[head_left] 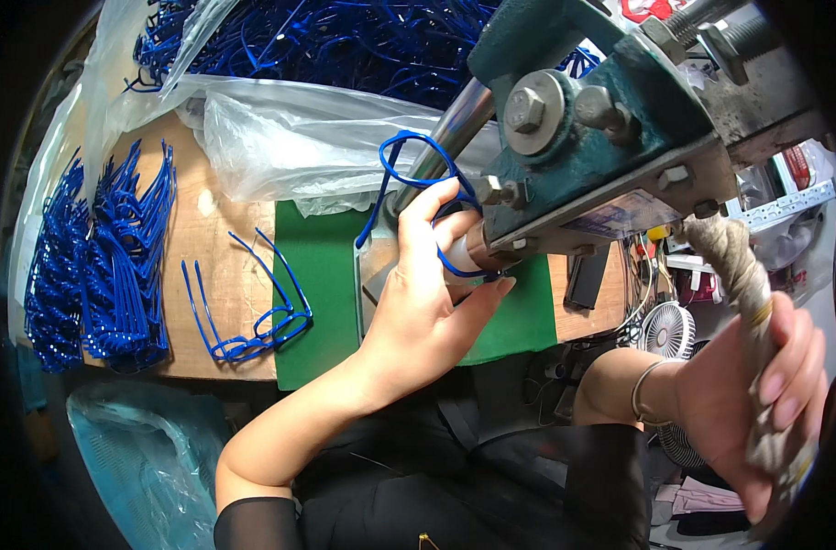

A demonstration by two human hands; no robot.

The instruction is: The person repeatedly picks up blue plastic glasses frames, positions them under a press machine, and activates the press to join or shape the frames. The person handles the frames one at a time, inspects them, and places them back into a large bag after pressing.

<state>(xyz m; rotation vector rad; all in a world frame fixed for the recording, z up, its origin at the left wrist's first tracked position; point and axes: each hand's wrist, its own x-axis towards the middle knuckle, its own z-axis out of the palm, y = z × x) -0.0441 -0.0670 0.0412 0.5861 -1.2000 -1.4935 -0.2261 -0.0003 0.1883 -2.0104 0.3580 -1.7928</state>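
My left hand (418, 316) pinches a blue eyeglass frame (375, 214) at the nose of a green hand press (606, 137). One rim loops above my fingers; the other lies partly hidden around a pale block (460, 253) under the press head. My right hand (716, 403) is wrapped around the press's cloth-bound lever handle (731, 258), at the right. To the left of my left hand, a couple of loose blue eyeglass frames (244, 348) rest on the wooden tabletop, overlapping the mat's edge.
Bundled blue frames (125, 275) are stacked at the left. Beyond the press, a large heap of blue frames (317, 46) lies in clear plastic sheeting (271, 137). A green mat (317, 266) is under the press. A phone (586, 280), cables and a small fan (667, 328) are at right.
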